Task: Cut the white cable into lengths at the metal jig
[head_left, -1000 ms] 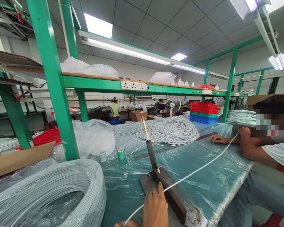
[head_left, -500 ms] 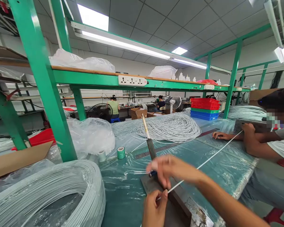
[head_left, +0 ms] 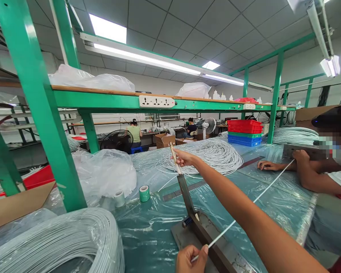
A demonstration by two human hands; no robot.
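My left hand (head_left: 191, 258) pinches a thin white cable (head_left: 230, 225) at the bottom of the view. Farther forward, my right hand (head_left: 183, 157) is wrapped round the handle (head_left: 175, 158) of a metal lever cutter. The cutter's arm (head_left: 186, 194) stands raised and tilted, with a dark spring near its pivot. Its flat metal base (head_left: 178, 234) rests on the bench beside my left hand. From my left hand the cable runs taut across the cutter to a co-worker's hand (head_left: 301, 156) on the right.
A large cable coil (head_left: 96, 216) lies front left, and another coil (head_left: 210, 153) lies behind the lever. Tape rolls (head_left: 144, 193) stand near a plastic bag (head_left: 108, 172). Stacked bins (head_left: 244, 132) and a steel ruler (head_left: 184, 189) are on the bench. A green post (head_left: 45, 113) rises at left.
My right hand has moved forward and up from beside my left hand to the lever handle and closed on it. My left hand still pinches the cable, and the view has shifted slightly.
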